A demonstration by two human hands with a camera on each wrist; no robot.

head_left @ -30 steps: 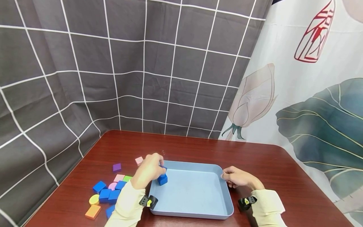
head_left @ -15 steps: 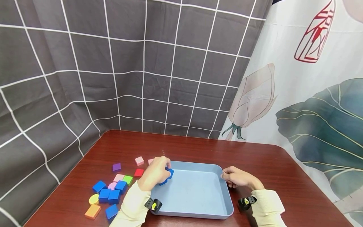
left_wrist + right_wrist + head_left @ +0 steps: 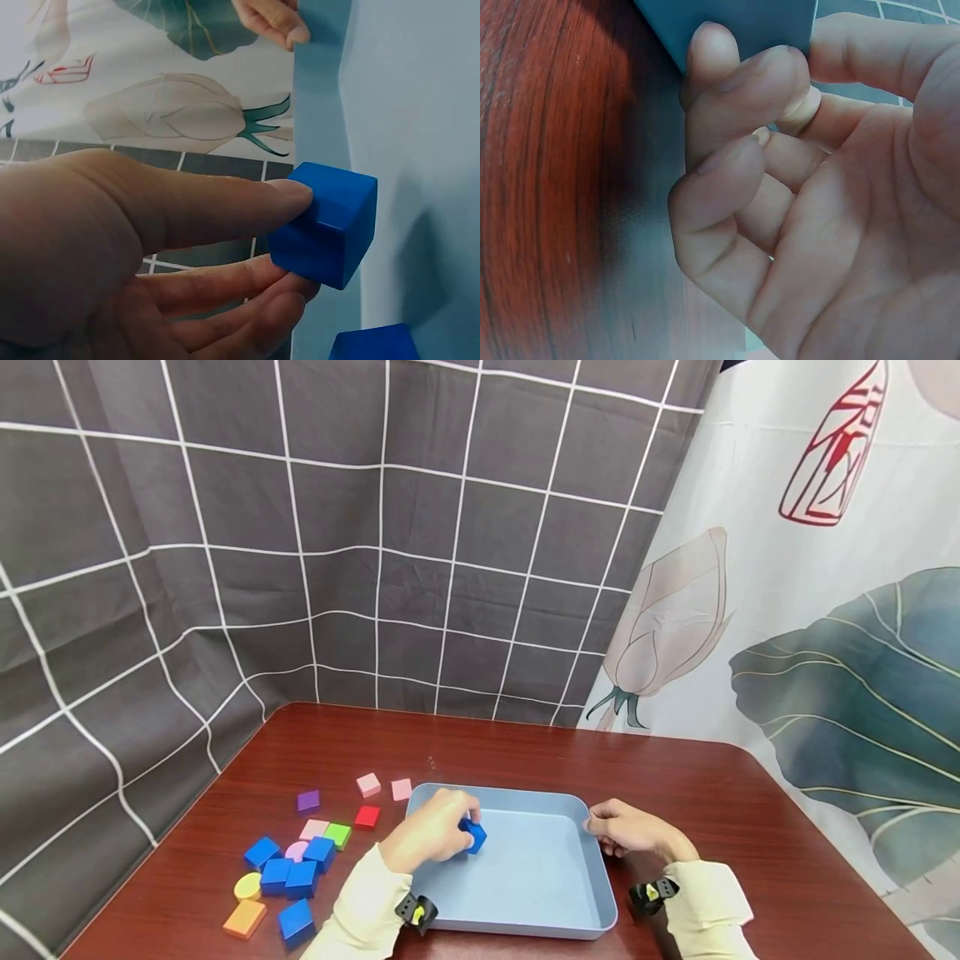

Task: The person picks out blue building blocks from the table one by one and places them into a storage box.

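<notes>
My left hand (image 3: 431,833) pinches a blue block (image 3: 474,835) between thumb and fingers, over the left half of a light-blue tray (image 3: 532,881). In the left wrist view the blue cube (image 3: 322,225) casts a shadow on the tray's surface, and a second blue block (image 3: 375,343) shows at the bottom edge. That second block is hidden behind my left hand in the head view. At the tray's right side, my right hand (image 3: 630,828) grips the rim. Up close, its thumb and curled fingers (image 3: 712,56) meet at the tray wall (image 3: 757,22).
Left of the tray lie loose blocks: several blue ones (image 3: 302,878), a red one (image 3: 367,817), a green one (image 3: 337,836), a purple one (image 3: 308,802), an orange one (image 3: 245,919), a yellow disc (image 3: 248,887) and pink pieces (image 3: 368,785). A grey gridded curtain (image 3: 420,577) hangs behind the table.
My left hand has carried the blue block rightward, further over the tray, uncovering red and pink blocks on the table. The right hand and tray have stayed put.
</notes>
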